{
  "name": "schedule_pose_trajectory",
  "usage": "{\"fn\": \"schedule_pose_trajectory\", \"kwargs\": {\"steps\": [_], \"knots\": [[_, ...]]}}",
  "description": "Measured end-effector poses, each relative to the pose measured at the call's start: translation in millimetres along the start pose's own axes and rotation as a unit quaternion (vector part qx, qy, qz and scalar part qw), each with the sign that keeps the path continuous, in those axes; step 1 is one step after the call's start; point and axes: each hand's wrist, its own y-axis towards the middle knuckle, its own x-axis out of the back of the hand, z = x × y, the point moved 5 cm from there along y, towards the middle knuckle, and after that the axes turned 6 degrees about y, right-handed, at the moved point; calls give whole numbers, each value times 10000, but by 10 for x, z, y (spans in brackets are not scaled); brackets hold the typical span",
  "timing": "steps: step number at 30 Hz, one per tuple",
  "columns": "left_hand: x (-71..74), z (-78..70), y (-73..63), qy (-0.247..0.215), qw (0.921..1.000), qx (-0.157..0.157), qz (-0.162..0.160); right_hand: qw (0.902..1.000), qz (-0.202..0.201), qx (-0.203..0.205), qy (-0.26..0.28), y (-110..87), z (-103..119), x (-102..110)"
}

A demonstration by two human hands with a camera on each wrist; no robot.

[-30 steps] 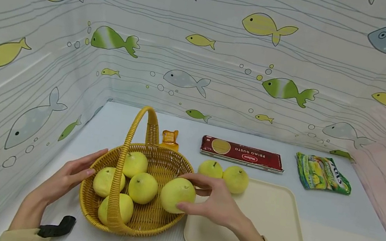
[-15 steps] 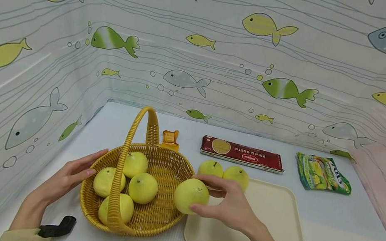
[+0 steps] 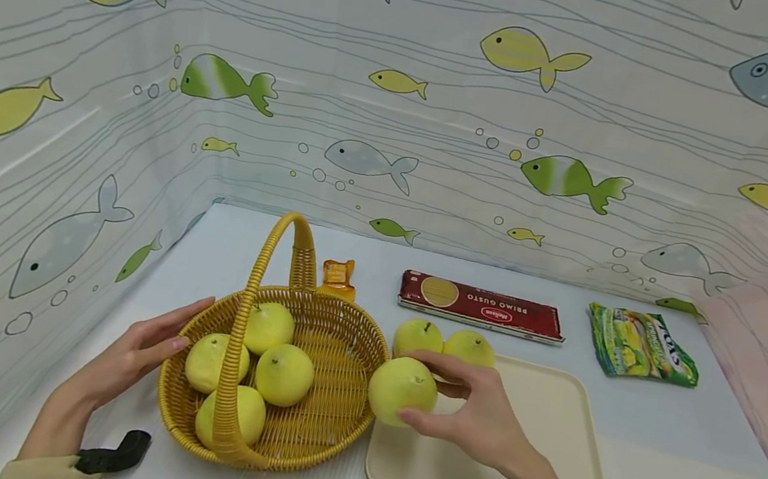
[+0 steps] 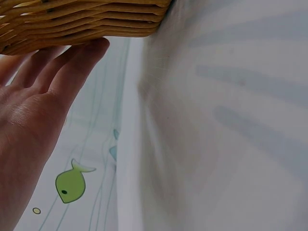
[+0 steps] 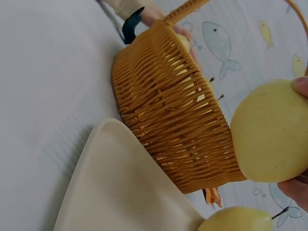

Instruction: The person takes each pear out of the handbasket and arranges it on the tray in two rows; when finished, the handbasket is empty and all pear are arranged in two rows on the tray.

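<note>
My right hand (image 3: 478, 409) grips a round yellow pear (image 3: 402, 392) between thumb and fingers. It is held up just past the right rim of the wicker basket (image 3: 345, 351), over the near-left part of the cream tray (image 3: 490, 474). Several more yellow pears (image 3: 285, 375) lie inside the basket, partly behind its arched handle. Fairly straight fingers of my left hand (image 3: 136, 351) rest against the basket's left side; in the left wrist view the fingertips touch the woven wall (image 4: 86, 21). Two pears (image 3: 419, 337) sit side by side at the tray's far-left corner.
Behind the basket lies a small orange packet (image 3: 338, 278). A long dark red biscuit pack (image 3: 482, 306) is beyond the tray, with a green and yellow bag (image 3: 642, 345) to its right. Fish-printed walls (image 3: 446, 132) close off the back and sides.
My right hand has carried the pear rightward, out from above the basket's inside and over to the tray. My left hand stays against the basket.
</note>
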Motion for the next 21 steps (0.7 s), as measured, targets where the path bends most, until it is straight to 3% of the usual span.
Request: {"fn": "schedule_pose_trajectory", "kwargs": {"steps": [21], "knots": [[-6, 3, 3, 77, 10000, 6, -5, 9961, -554, -207, -658, -230, -315, 374]]}}
